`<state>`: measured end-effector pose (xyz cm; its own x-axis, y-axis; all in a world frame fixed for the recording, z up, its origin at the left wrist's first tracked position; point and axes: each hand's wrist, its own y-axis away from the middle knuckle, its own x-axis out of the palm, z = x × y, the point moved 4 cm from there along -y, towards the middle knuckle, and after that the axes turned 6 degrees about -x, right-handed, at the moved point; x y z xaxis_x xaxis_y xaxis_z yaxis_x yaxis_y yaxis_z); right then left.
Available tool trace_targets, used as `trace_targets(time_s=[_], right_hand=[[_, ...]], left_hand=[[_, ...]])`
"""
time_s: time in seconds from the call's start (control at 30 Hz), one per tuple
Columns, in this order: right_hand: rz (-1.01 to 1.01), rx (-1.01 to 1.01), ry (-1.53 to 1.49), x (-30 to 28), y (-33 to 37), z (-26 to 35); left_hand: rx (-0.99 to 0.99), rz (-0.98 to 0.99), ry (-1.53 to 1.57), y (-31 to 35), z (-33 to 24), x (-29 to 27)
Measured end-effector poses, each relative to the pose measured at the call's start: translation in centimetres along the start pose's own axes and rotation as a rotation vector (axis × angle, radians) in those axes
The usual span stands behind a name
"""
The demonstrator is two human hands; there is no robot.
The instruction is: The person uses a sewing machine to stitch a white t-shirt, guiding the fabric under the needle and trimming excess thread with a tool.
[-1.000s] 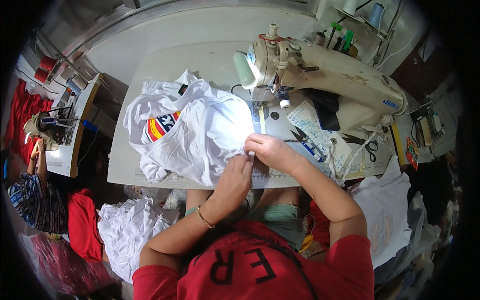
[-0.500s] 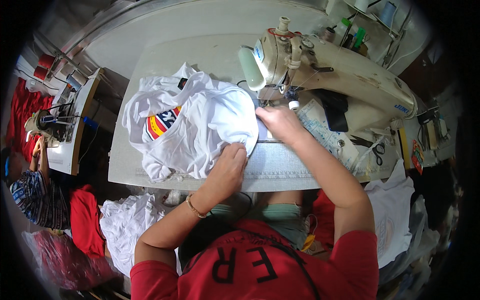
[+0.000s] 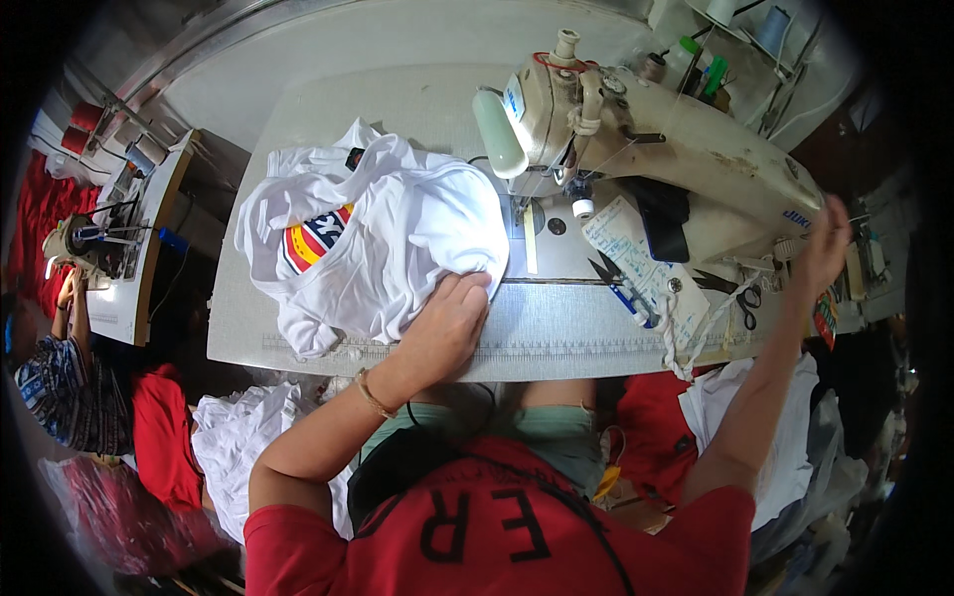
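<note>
A white T-shirt (image 3: 397,228) with a red, yellow and blue print lies bunched on the sewing table. My left hand (image 3: 455,313) grips its right edge, fingers curled into the cloth. The curved edge of the shirt lies just left of the needle area of the beige sewing machine (image 3: 696,149). Out at the machine's right end, my right hand (image 3: 825,243) is closed at the handwheel, which it mostly hides. Between my hands, blue-handled thread snips (image 3: 626,296) lie on the tabletop.
Black scissors (image 3: 747,306), a dark phone (image 3: 664,223) and a handwritten paper (image 3: 618,238) lie under and beside the machine arm. White cloth strips (image 3: 676,338) hang near the front edge. Piles of white garments (image 3: 248,437) flank my lap. Another person (image 3: 75,368) sews at the left.
My right hand has left the needle area and moved right to the machine's end, uncovering the snips. My left hand stays on the T-shirt, which has shifted slightly left in view.
</note>
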<state>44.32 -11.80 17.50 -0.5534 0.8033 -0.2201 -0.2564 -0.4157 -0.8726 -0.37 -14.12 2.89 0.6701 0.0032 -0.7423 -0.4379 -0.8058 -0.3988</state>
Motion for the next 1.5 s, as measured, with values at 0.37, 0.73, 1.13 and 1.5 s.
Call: trace_targets(time_s=[0.37, 0.73, 1.13, 1.5], right_hand=[[0.185, 0.549, 0.421, -7.3, -6.3, -22.0], [0.636, 0.593, 0.508, -3.0, -13.0, -23.4], [1.011, 0.335, -0.454, 10.6, 10.3, 8.0], [0.934, 0.227, -0.046, 31.2, 16.6, 5.3]], left_hand=[[-0.019, -0.047, -0.093, 0.2, -0.4, 0.3], [0.022, -0.029, -0.049, -0.4, -0.1, -0.4], [0.073, 0.144, -0.022, -13.0, 8.6, 1.3], [0.321, -0.16, -0.2, -13.5, 6.7, 1.0]])
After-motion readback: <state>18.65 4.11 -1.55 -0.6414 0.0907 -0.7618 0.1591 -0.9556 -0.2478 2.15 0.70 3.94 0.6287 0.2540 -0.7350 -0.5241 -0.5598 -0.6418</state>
